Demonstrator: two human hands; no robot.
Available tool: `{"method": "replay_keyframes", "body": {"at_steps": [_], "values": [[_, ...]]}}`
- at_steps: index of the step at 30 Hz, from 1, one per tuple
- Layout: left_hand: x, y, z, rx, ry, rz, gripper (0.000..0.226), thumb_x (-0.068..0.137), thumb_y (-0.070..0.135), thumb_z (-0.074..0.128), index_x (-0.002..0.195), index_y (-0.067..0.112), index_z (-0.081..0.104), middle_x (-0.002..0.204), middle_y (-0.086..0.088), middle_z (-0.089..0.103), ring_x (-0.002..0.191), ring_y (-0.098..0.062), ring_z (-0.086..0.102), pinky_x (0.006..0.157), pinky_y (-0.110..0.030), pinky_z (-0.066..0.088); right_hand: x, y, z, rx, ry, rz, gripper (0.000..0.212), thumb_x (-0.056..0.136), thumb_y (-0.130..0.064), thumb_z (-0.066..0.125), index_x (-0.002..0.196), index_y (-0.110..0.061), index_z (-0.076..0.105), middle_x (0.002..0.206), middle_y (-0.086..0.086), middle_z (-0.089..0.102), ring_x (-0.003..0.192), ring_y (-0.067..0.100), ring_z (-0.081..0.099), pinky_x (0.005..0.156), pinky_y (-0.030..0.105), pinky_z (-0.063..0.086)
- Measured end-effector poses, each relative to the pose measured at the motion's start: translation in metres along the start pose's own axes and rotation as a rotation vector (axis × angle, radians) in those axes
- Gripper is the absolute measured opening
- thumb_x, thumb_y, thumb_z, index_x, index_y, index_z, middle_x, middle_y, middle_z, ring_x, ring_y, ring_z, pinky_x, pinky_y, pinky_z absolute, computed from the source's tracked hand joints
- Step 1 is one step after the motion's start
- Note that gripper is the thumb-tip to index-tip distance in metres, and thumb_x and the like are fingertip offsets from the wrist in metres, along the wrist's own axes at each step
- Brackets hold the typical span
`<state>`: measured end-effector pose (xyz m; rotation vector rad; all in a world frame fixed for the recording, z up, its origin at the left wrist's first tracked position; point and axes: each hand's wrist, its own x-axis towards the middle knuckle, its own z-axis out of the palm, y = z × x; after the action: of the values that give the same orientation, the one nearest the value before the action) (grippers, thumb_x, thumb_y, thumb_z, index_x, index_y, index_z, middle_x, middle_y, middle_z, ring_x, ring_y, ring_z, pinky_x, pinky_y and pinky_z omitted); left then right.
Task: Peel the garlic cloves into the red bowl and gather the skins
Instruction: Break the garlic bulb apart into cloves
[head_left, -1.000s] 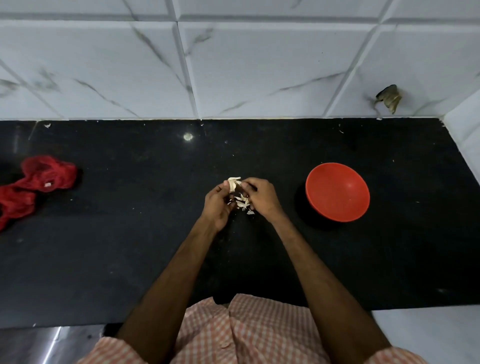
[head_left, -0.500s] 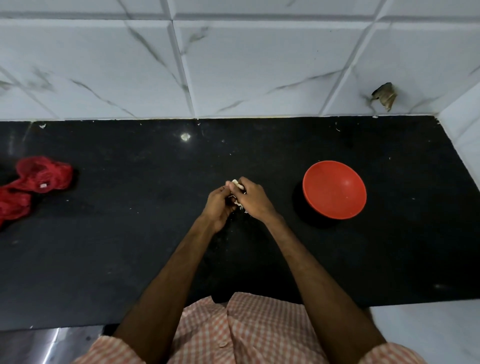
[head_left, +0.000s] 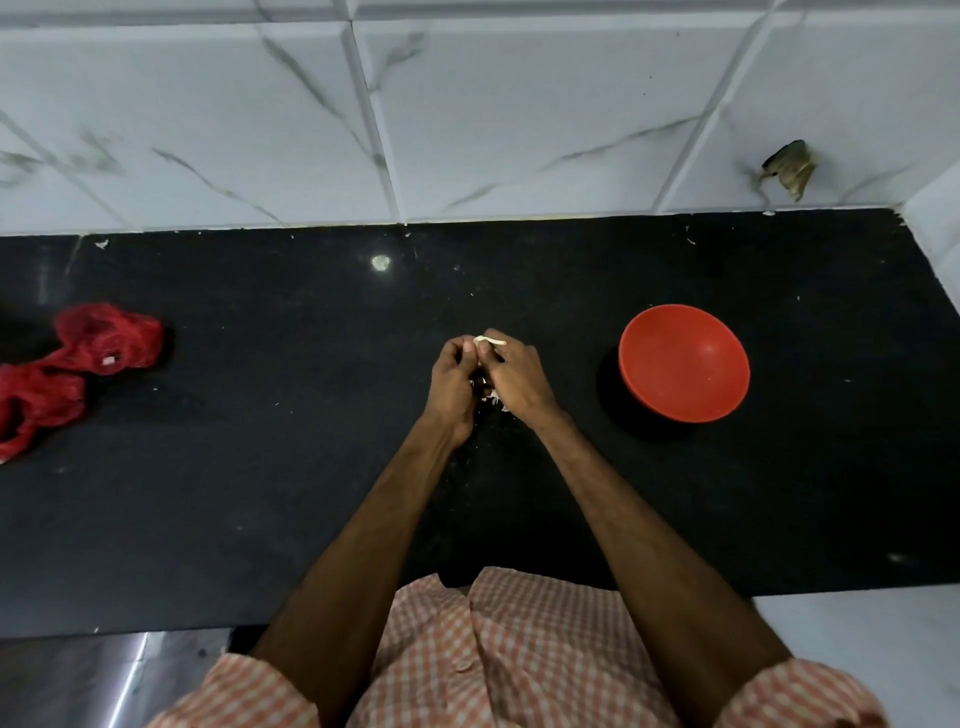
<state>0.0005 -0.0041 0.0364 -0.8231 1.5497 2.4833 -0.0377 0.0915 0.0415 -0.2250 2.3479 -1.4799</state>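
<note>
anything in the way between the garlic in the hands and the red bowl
Nothing visible. The left hand and right hand pinch the garlic clove; the black counter from there across to the red bowl on the right holds no object.

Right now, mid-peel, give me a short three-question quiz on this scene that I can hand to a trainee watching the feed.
1. True or false: the red bowl stands on the person's left.
2. What lies at the far left of the black counter? A) a red mesh bag B) a knife C) a green plate
3. Fill in: the left hand and right hand together pinch a pale piece of ____.
Key: 1 false, it stands on the person's right; 2 A; 3 garlic.
</note>
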Motion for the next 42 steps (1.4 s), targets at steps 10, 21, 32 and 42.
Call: {"method": "replay_keyframes", "body": {"at_steps": [10, 21, 32, 42], "values": [[0.000, -0.007, 0.008, 0.015, -0.008, 0.028, 0.017, 0.108, 0.020, 0.039, 0.104, 0.014, 0.055, 0.096, -0.004, 0.064, 0.081, -0.013, 0.064, 0.062, -0.027, 0.053, -0.002, 0.006, -0.001, 0.024, 0.088, 0.044, 0.026, 0.104, -0.015, 0.046, 0.097, -0.015, 0.070, 0.082, -0.005, 0.065, 0.077, 0.006, 0.062, 0.067, 0.019, 0.045], [0.011, -0.004, 0.008, 0.143, -0.059, 0.053, 0.029, 0.107, 0.028, 0.040, 0.095, 0.013, 0.061, 0.089, -0.004, 0.065, 0.082, -0.014, 0.062, 0.070, -0.028, 0.052, -0.005, 0.011, -0.006, -0.003, 0.088, 0.045, 0.033, 0.105, -0.032, 0.048, 0.102, -0.012, 0.074, 0.079, -0.006, 0.067, 0.071, 0.002, 0.063, 0.065, 0.021, 0.049], [0.005, -0.015, 0.019, -0.181, -0.001, -0.023, 0.024, 0.108, 0.021, 0.040, 0.103, 0.015, 0.063, 0.092, -0.003, 0.065, 0.084, -0.015, 0.064, 0.073, -0.030, 0.056, -0.006, 0.013, -0.007, -0.049, 0.073, 0.043, 0.029, 0.105, -0.023, 0.044, 0.111, -0.015, 0.072, 0.096, 0.001, 0.072, 0.089, 0.014, 0.068, 0.082, 0.039, 0.056], [0.004, -0.021, 0.016, 0.023, -0.030, 0.182, 0.019, 0.105, 0.014, 0.046, 0.100, 0.009, 0.064, 0.096, -0.009, 0.067, 0.091, -0.021, 0.064, 0.079, -0.033, 0.056, -0.007, 0.015, -0.008, 0.188, 0.112, 0.204, 0.029, 0.103, -0.016, 0.045, 0.098, -0.009, 0.073, 0.085, 0.004, 0.071, 0.075, 0.011, 0.064, 0.066, 0.026, 0.050]]}}
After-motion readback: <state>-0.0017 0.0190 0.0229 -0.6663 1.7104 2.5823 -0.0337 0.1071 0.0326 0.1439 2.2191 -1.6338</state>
